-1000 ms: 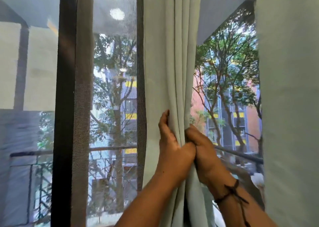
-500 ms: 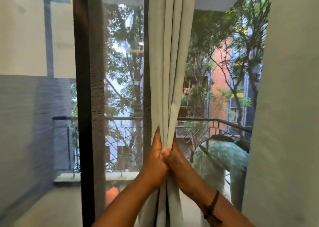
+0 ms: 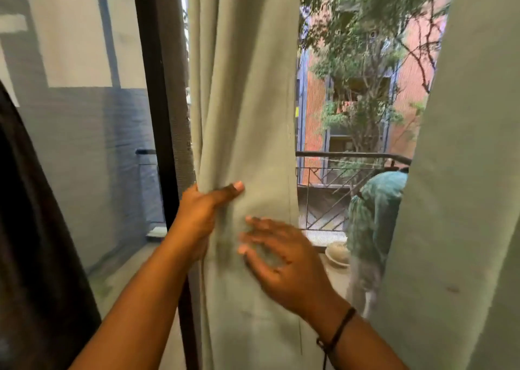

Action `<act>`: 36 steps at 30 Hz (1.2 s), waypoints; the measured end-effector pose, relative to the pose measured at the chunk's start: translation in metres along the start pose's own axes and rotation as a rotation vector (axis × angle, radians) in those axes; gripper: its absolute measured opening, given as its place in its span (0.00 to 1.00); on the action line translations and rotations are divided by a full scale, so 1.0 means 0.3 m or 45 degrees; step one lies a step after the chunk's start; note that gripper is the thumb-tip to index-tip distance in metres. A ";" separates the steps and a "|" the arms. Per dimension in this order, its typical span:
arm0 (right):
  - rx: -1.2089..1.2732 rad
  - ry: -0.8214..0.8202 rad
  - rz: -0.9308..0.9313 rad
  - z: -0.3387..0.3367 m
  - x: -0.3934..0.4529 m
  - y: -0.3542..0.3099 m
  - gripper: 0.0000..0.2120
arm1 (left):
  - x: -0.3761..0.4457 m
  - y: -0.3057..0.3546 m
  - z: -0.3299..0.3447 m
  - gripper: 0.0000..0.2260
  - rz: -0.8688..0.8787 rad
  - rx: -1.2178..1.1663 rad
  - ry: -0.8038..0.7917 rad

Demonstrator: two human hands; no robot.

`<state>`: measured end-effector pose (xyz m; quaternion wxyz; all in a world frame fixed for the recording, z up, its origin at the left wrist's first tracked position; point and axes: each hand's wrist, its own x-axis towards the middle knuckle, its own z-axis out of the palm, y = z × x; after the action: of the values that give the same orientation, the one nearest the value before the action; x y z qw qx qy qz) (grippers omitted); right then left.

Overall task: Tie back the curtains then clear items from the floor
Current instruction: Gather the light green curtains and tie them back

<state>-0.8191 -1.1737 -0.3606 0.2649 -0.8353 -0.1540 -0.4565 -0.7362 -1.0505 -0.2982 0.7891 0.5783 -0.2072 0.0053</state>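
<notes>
The curtain [image 3: 247,102] hangs straight down in front of you, long axis vertical, its folds bunched toward the dark door frame [image 3: 157,88] on its left edge. Your left hand [image 3: 202,212] has the grip: thumb across the front, fingers curled round the gathered folds. Your right hand [image 3: 284,260] is blurred, fingers spread and holding nothing, just right of that grip, over the loose right part of the cloth. So the ungathered fabric lies rightward, nearer your right hand. A second curtain [image 3: 464,172] hangs well apart, far right.
</notes>
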 end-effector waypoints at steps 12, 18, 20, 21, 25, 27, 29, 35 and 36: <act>1.090 -0.280 0.821 -0.099 0.084 0.020 0.23 | -0.044 0.023 -0.097 0.31 -0.467 -0.580 -0.706; 0.807 -0.029 0.841 -0.022 0.153 -0.005 0.08 | -0.017 0.044 -0.188 0.25 -0.466 -0.073 -0.784; 0.637 0.014 0.877 0.041 0.156 0.007 0.05 | -0.001 0.036 -0.201 0.15 -0.278 0.145 -0.552; 0.571 0.014 0.900 0.069 0.155 0.015 0.03 | 0.016 0.026 -0.205 0.12 -0.154 0.228 -0.396; 0.432 -0.204 0.945 0.199 0.168 -0.010 0.10 | 0.126 -0.023 -0.277 0.15 0.133 0.612 -0.014; 0.343 -0.300 0.914 0.255 0.160 -0.023 0.12 | 0.191 -0.051 -0.313 0.16 0.160 0.811 0.068; 0.251 -0.334 0.924 0.304 0.151 -0.027 0.16 | 0.237 -0.066 -0.333 0.17 0.157 0.886 0.067; -0.227 -0.256 1.128 0.280 0.168 0.020 0.24 | 0.275 -0.093 -0.328 0.20 0.160 0.664 -0.113; -0.292 -0.235 1.174 0.266 0.165 0.026 0.25 | 0.272 -0.098 -0.328 0.19 0.153 0.619 -0.135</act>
<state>-0.7343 -1.1327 -0.3564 0.3309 -0.8773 0.2608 -0.2296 -0.6227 -0.9892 -0.3220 0.6131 0.7371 -0.2750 0.0715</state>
